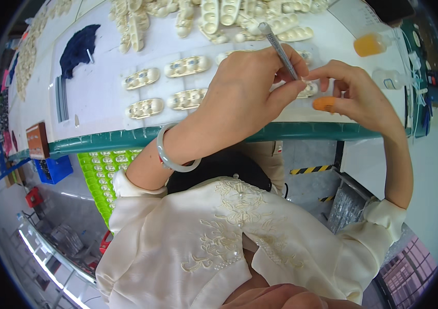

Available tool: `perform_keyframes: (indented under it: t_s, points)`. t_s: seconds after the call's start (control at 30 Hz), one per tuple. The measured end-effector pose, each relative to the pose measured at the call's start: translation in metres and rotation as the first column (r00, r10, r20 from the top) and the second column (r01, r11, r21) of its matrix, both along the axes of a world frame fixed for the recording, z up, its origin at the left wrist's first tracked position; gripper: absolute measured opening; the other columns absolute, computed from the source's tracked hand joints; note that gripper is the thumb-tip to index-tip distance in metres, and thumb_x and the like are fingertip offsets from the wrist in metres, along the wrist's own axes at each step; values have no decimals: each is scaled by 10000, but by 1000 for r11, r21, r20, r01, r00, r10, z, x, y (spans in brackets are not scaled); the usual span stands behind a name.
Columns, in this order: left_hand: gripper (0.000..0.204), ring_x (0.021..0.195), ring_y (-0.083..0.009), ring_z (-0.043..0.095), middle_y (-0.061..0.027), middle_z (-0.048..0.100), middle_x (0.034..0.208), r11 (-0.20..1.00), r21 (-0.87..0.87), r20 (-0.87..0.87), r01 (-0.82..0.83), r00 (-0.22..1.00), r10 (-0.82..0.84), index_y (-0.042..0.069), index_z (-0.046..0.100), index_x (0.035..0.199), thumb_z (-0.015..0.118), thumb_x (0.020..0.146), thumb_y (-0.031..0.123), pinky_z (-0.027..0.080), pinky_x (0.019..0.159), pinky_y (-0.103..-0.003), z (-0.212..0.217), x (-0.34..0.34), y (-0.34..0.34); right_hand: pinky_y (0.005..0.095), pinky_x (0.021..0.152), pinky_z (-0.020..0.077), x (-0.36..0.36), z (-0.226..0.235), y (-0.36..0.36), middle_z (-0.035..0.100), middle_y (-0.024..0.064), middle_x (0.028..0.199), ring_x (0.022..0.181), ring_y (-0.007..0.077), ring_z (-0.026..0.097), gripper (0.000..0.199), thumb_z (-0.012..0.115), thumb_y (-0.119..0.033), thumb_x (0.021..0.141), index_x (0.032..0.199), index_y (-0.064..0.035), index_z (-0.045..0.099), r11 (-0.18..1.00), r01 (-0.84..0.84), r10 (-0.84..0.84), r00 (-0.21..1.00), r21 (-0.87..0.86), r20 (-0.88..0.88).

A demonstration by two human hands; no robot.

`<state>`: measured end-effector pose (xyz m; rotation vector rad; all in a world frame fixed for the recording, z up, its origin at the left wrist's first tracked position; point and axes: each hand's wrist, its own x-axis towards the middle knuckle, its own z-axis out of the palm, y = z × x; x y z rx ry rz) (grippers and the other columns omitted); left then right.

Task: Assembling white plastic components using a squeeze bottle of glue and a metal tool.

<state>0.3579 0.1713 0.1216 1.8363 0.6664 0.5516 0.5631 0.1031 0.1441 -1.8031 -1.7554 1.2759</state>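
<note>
My left hand [252,90], with a pale bangle [170,154] at its wrist, pinches a slim silver tool with a knurled handle [276,49]. Its lower end is hidden at the fingertips, so I cannot tell its kind. Directly below is a cream pod-shaped piece with round beads [309,90], partly covered. My right hand [358,92] reaches in from the right, fingers bent and apart, index fingertip close to that piece. An orange finger cover [324,104] sits on one of its digits. Similar pod pieces [188,99] lie in two rows left of my hands.
Many loose cream pods [219,15] are heaped along the far side. A dark blue cloth [78,50] lies at left. An orange-filled bottle [369,45] and a clear bottle [388,79] stand at right. The table's green edge [312,131] runs nearest me, above a green tray [98,175].
</note>
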Motion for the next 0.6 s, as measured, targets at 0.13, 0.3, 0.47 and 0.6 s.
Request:
perform_keyframes:
  t_s: [0.13,0.3,0.47,0.6]
  points:
    - [136,770,-111,617,-60,635,837,999,19,-46,47,998,-46,-42,593,905,647,792,12,523,753,-262,-9,20,0,214,496,364,5,-25,-2,455,-15,627,551,53,450,223,675,-71,736,936,-5,604,996,91,-93,981,-18,-171]
    - [149,796,-117,623,-66,636,848,1000,-31,-108,3,994,-6,-34,580,938,634,803,-3,519,752,-247,-4,25,-7,219,493,357,11,-40,-5,450,-16,616,540,63,432,234,684,-88,722,918,14,608,992,93,-66,957,82,-281]
    - [171,815,-101,614,-62,630,871,999,-40,-58,19,998,-21,-40,566,964,638,812,-11,509,730,-215,-6,23,-5,222,483,369,11,-36,-3,445,-13,599,524,72,446,226,683,-98,713,886,32,619,993,61,-30,959,103,-281]
    - [196,823,-95,614,-61,624,885,999,-44,-49,19,999,-22,-49,552,980,643,808,-22,507,725,-204,-8,24,-2,224,465,372,9,-36,-4,447,-14,606,523,74,441,226,681,-106,715,891,24,626,996,78,-63,959,44,-277]
